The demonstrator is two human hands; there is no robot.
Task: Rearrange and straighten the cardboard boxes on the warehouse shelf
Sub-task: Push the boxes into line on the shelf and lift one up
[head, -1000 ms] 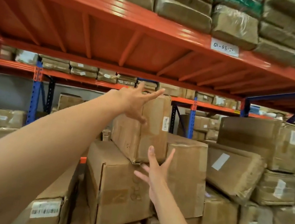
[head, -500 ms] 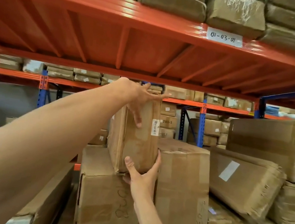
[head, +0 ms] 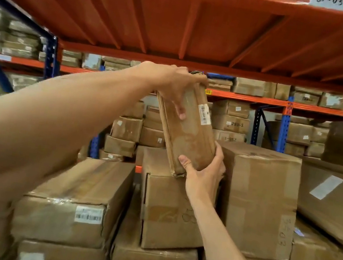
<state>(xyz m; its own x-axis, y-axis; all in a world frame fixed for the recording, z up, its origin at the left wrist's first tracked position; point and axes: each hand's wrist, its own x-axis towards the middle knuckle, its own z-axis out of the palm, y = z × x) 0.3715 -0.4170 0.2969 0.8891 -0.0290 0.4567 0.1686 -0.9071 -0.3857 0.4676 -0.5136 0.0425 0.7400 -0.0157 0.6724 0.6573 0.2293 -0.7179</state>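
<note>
The warehouse shelf (head: 199,68) is far from tidy, so the task looks to be at an early or middle stage. Along its front edge the large cardboard boxes sit unevenly: a long box with a barcode label (head: 75,200) lies at the left, a medium box (head: 165,209) stands in the middle with its front face proud of its neighbours, a tall box marked with handwriting (head: 260,203) stands just right of it, and a sagging, tilted carton (head: 334,200) leans at the right edge of view. None of these is squared up with the others, so most of the straightening appears still to be done.

The step in hand concerns one narrow cardboard box (head: 188,132), tilted with its top leaning left, held above the medium box and just left of the tall one. Its lowest corner seems at or barely above the medium box's top; contact cannot be told for sure.

The left hand (head: 174,84) grips the narrow box's upper end, fingers curled over the top and thumb down its front face. The right hand (head: 204,172) cups the lower right corner from beneath, thumb across the face.
</note>
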